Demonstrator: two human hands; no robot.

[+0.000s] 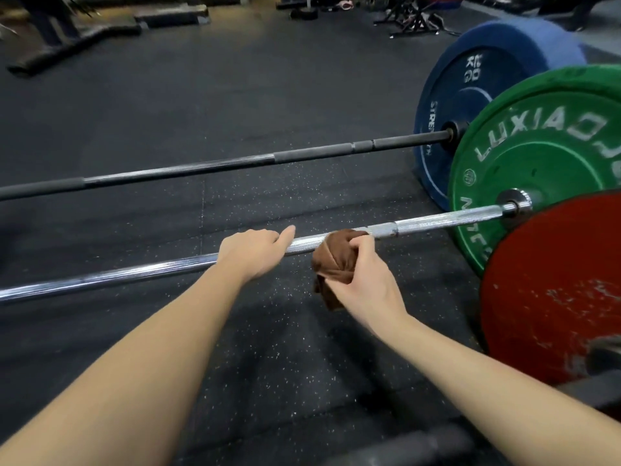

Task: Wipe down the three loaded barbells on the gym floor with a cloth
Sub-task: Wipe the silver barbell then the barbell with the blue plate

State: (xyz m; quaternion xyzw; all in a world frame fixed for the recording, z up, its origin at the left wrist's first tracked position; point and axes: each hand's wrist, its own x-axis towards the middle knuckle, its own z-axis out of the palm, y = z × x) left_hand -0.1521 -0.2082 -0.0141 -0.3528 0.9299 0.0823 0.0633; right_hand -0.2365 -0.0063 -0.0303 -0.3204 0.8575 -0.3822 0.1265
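We are seemingly midway, wiping the middle barbell (437,222): right hand (366,284) clutching the brown cloth (336,260) against it, left hand (252,253) resting on it, its grip unclear

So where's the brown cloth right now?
In the head view the brown cloth is bunched in the right hand, pressed on the silver bar, between the left hand and the green plate.
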